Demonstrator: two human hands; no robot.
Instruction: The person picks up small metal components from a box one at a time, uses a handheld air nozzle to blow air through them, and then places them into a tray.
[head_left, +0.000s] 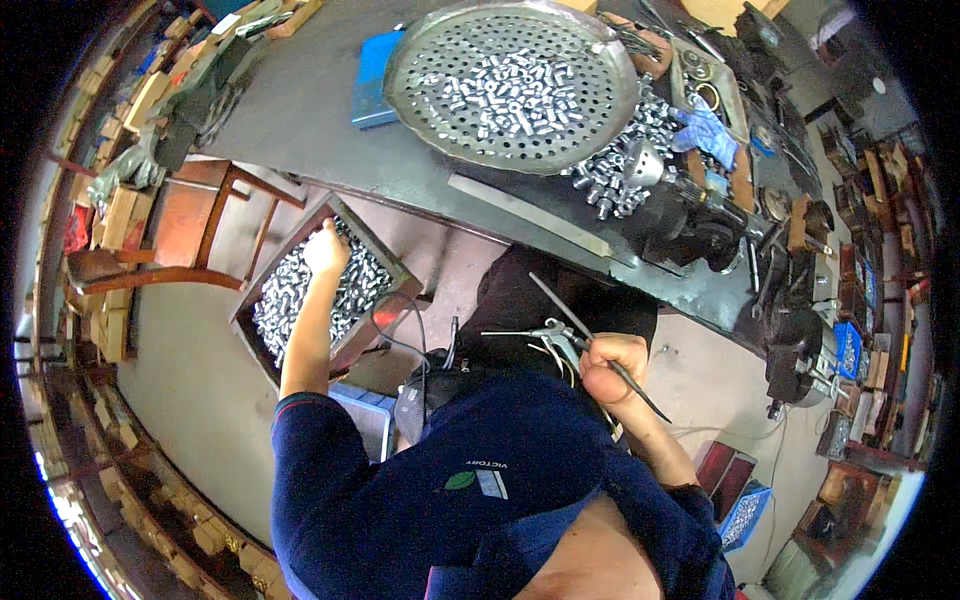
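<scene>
My left hand (327, 248) reaches into a crate (372, 338) of small shiny metal fittings (300, 290) at the left. Its fingers look drawn together among the parts; whatever they pinch is hidden. My right hand (612, 366) is closed around a long, slim file (562, 305), held slantwise above my lap. The grey end points toward the bench, and a dark tapered end sticks out below the fist. Just beyond that fist, a grey air gun (560, 342) with a thin nozzle lies over my dark trousers.
On the bench (290, 110) a round perforated tray (430, 135) of fittings rests partly over a blue bin (372, 85). More fittings (610, 180) lie beside a dark vise (695, 225). A wooden chair (190, 215) stands left, a blue crate (362, 412) near my legs.
</scene>
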